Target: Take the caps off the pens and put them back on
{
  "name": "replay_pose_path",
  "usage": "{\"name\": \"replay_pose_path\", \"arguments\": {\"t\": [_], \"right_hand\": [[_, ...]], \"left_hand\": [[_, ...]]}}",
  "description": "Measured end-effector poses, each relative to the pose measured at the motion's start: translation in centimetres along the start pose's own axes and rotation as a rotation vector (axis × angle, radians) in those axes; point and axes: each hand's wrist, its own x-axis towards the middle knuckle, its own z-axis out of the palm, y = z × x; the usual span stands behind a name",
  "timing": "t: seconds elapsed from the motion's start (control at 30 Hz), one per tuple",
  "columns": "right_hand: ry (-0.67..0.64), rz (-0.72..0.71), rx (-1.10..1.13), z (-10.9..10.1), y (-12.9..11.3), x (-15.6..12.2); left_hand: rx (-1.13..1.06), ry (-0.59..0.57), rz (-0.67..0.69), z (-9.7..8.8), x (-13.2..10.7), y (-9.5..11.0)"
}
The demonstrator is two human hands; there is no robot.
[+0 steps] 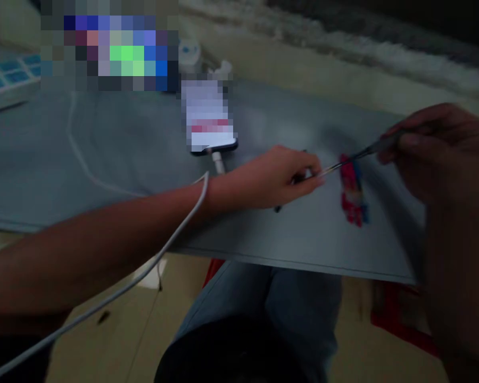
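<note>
The right hand pinches one slim metal tool in a narrow grip, its tip at one small red-and-blue piece on a grey board. The left hand closes narrowly on one thin pointed stick. Beyond lies one phone with a white cable.

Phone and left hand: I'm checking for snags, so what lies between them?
Head view: a white cable runs from the phone down to the left hand's wrist.
</note>
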Motion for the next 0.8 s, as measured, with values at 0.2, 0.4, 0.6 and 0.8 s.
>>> {"name": "replay_pose_path", "arguments": {"t": [0.2, 0.4, 0.6, 0.8], "right_hand": [[-0.005, 0.063, 0.118, -0.9, 0.9, 0.0], [-0.064, 0.064, 0.133, -0.3, 1.1, 0.3], [-0.058, 0.097, 0.164, -0.3, 0.8, 0.5], [0.008, 0.090, 0.181, -0.4, 0.7, 0.7]], "left_hand": [[-0.159, 0.013, -0.098, 1.1, -0.1, -0.4], [-0.153, 0.015, -0.182, 0.8, -0.1, 0.4], [-0.098, 0.006, -0.192, 0.8, 0.1, 0.2], [-0.042, 0.023, -0.195, 0.6, 0.1, 0.3]]}}
